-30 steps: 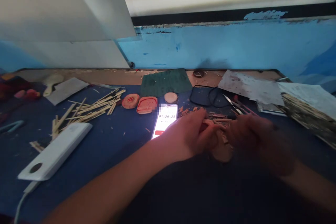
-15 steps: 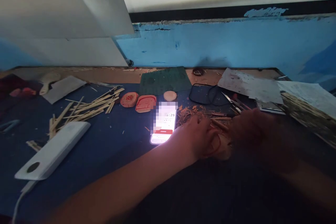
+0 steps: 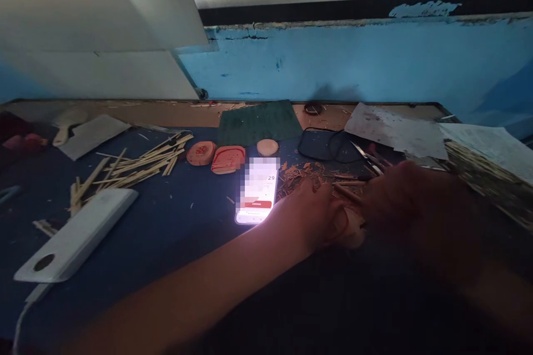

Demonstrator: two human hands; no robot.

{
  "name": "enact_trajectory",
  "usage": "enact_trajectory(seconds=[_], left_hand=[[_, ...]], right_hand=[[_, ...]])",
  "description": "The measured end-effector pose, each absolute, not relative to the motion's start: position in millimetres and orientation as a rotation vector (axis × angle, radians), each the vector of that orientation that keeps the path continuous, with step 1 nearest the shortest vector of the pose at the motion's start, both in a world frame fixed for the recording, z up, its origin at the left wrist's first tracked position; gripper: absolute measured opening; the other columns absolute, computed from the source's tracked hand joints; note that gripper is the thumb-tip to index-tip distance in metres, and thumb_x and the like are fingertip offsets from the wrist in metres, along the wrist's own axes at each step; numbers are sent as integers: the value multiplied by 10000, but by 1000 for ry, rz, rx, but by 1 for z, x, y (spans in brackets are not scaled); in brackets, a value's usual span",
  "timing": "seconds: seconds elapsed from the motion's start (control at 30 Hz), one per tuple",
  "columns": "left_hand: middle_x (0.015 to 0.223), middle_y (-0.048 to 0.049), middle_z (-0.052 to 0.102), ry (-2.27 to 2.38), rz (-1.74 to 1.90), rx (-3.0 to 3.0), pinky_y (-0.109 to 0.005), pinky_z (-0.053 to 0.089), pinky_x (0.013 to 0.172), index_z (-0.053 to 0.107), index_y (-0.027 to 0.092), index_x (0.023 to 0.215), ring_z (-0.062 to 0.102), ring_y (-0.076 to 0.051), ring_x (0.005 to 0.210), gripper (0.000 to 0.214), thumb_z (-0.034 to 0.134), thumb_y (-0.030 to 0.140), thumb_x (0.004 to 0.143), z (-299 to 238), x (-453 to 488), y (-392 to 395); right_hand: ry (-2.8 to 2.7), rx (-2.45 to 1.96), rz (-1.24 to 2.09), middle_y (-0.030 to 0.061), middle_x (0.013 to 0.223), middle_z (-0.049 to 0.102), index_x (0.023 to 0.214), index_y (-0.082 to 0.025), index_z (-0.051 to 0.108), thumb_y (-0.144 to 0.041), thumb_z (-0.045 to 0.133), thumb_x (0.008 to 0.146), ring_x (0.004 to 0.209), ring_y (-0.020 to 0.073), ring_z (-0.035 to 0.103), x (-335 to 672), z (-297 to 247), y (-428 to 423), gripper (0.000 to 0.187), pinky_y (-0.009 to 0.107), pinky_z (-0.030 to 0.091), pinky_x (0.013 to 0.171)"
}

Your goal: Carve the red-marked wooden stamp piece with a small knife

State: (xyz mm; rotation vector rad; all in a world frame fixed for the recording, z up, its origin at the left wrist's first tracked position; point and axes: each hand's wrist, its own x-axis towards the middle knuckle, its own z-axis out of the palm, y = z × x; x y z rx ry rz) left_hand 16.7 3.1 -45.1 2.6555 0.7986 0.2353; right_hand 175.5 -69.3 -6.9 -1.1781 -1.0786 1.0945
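Observation:
My left hand (image 3: 318, 211) is closed around a pale wooden piece (image 3: 353, 228) with a curved red line on it, low over the dark blue tabletop. Close on its right, my right hand (image 3: 397, 199) is dark and blurred, with its fingers curled. A thin brown rod (image 3: 348, 193) runs from the right hand toward the left thumb; its tip is hidden and its kind is unclear. Reddish-brown wood shavings (image 3: 302, 176) lie just beyond the left hand. A lit phone (image 3: 260, 191) rests flat beside the left wrist.
Two red-marked wooden pieces (image 3: 200, 153) and a plain round one (image 3: 267, 147) lie behind the phone. Thin sticks (image 3: 137, 163) and a white power bank (image 3: 79, 236) with a cable are at left. Sandpaper-like sheets (image 3: 260, 123), a black cord (image 3: 303, 144) and metal tools (image 3: 366, 156) lie farther back.
The view has shifted slightly, so things on the table appear a little higher and farther left. Both hands keep nearly the same place at the wooden piece.

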Motion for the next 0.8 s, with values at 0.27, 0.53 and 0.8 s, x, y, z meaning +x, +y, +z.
enact_trajectory(seconds=[0.27,0.53,0.8], left_hand=[[1053,-97,625,813,252,2600,-438,532,922,638,207,991,639,-285,1043,248,446,342,1070,-45,14,2],[1132,-107,641,777,275,2517,-431,536,918,623,193,1131,626,-289,1110,243,443,342,1066,-46,10,9],[1231,-93,647,771,256,2150,-421,554,860,595,239,1272,649,-307,1081,810,895,661,649,-12,-13,17]], right_hand=[[-1249,-1287,1040,-11,496,402,506,-211,457,-382,573,1046,480,117,353,175,-6,-72,579,318,301,474],[-1105,-1239,1068,-37,471,340,508,-214,399,-383,580,1044,445,100,289,170,-6,-68,591,282,240,421],[-846,-1091,1226,-53,480,246,495,-218,357,-385,613,1002,402,92,228,177,-7,-62,593,282,187,384]])
